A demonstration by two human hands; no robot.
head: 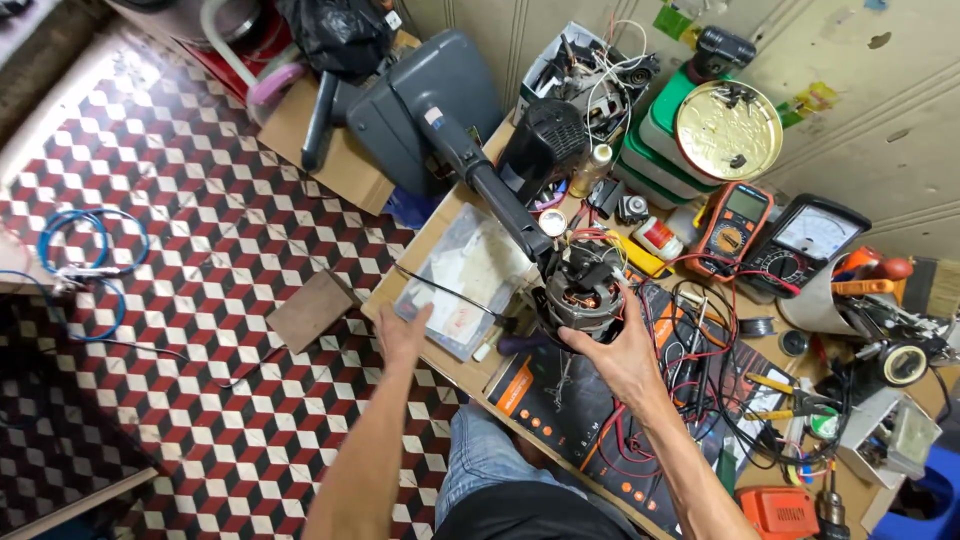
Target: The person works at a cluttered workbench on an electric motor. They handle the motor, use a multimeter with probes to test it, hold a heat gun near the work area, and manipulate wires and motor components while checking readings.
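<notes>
The grey round motor with copper windings [583, 290] stands near the worktop's [440, 345] front edge, its long axis running up-left along a dark handle. The right hand [622, 352] cups it, fingers wrapped round its side — the left hand [402, 334] hovers with fingers spread (touching nothing).

A clear plastic packet [462, 280] with white papers inside lies flat at the worktop's [430, 250] left edge. A black box [560, 400] with orange dots lies flat at the front edge. Toward the back, an orange multimeter [733, 228] shows a small grey screen, and beside it a black analogue meter [808, 243] has a white dial face. A small white tub [657, 238] carries a red label. Green and yellow paper labels [815, 100] stick to the wall.
</notes>
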